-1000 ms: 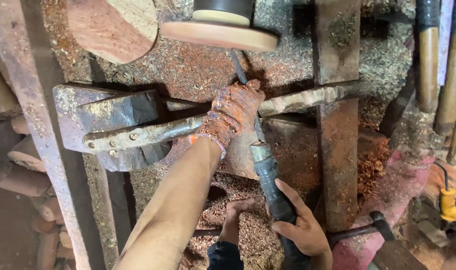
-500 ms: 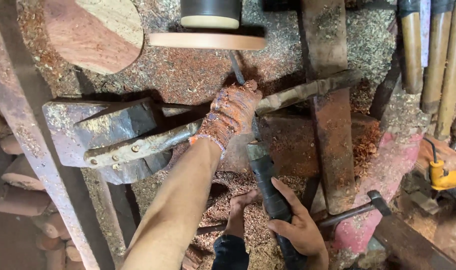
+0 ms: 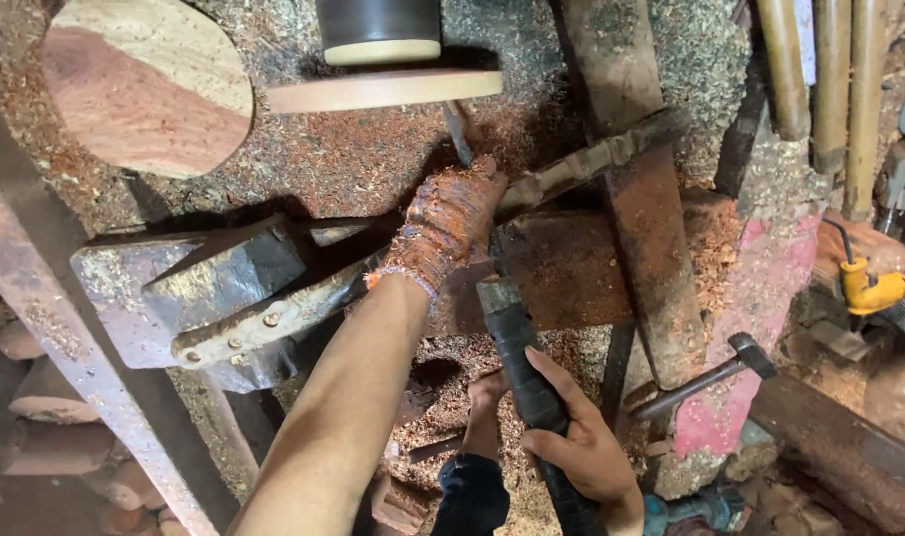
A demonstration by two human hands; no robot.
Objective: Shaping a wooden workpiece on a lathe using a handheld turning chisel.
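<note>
At the bottom centre of the frame the right hand (image 3: 581,452) is wrapped around the black-taped handle of a long turning chisel (image 3: 517,357), fingers curled fully about the grip. The tool runs up and to the left from there. Higher, near the middle of the picture, the left hand (image 3: 450,223) — in a worn knitted glove flecked with orange dust — is clamped down over the tool's shaft where it crosses the rusty metal tool rest (image 3: 591,164), pinning steel to bar. Just above the glove the narrow blade tip (image 3: 457,134) shows, reaching toward the underside of a pale wooden disc (image 3: 383,91) mounted edge-on at the top centre, with a dark cylindrical chuck (image 3: 378,30) behind it; whether the tip touches the wood cannot be told. Judging by this, the step in hand is the cutting of the disc's face or edge on a lathe, and the next move calls for a steady, shallow feed with the glove staying firm on the rest. A hammer (image 3: 710,372) lies at right centre, apart from both hands, and sawdust (image 3: 353,159) covers the bed. At the upper left sits a reddish round wood blank (image 3: 144,84); at the upper right, several wooden tool handles (image 3: 830,69) stand side by side.
</note>
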